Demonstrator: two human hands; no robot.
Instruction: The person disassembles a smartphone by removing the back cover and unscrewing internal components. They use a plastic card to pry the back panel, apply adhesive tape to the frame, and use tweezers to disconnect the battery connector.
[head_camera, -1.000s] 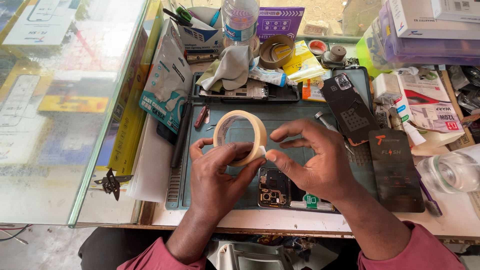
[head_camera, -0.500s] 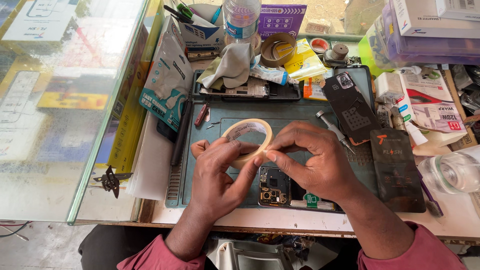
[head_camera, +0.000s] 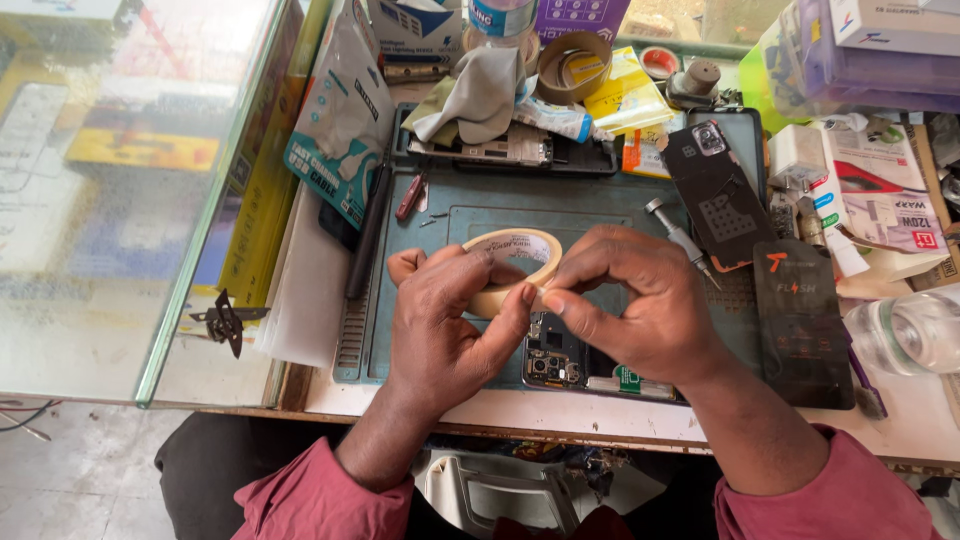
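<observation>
Two bare hands meet at the middle, fingertips pinched together.

The left hand (head_camera: 445, 325) comes up from the lower left, its back to the camera, fingers curled and thumb stretched right toward the other hand. The right hand (head_camera: 640, 305) comes in from the lower right, knuckles raised, thumb and forefinger pressed into a tight pinch just beside the left thumb tip. Both forearms are bare, with dark pink sleeves at the elbows.

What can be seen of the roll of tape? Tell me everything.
The roll of tape is a cream, paper-like ring with an open centre, partly used. It is held above the teal work mat, tilted toward the camera. The left hand grips its near rim, and the right hand pinches its edge. An opened phone lies below.
</observation>
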